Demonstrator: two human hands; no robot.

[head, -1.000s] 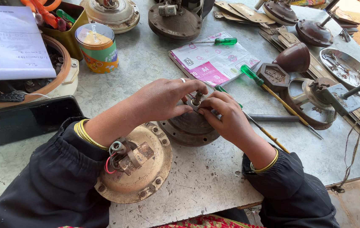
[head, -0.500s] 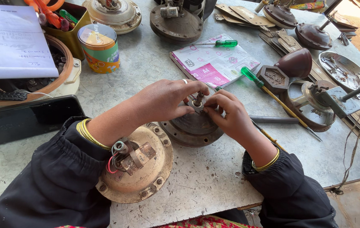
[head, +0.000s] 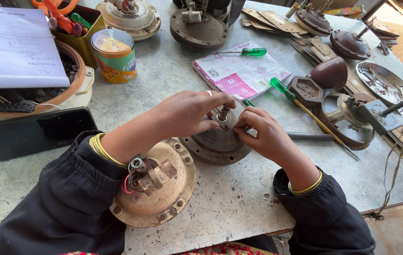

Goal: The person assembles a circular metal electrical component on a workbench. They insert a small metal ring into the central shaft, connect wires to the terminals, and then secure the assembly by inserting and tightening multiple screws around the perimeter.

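A round rusty motor housing (head: 213, 143) with a short centre shaft lies on the grey table (head: 220, 208). My left hand (head: 186, 113) rests on its top, fingers curled around the shaft. My right hand (head: 263, 133) pinches the housing's upper right rim, where a green-handled tool tip shows just above the fingers. A second, tan motor cover (head: 156, 186) with red wires and a metal bracket lies under my left forearm.
A black phone (head: 26, 133) lies at left, beside a bowl of parts (head: 71, 89) under a paper sheet. A printed tin (head: 114, 55), a pink booklet (head: 239, 73), two green screwdrivers (head: 305, 111) and several more motor parts sit behind and right.
My hands have shifted slightly on the housing. The fingers of both hands have worked around the centre shaft, and the view has tilted a little.
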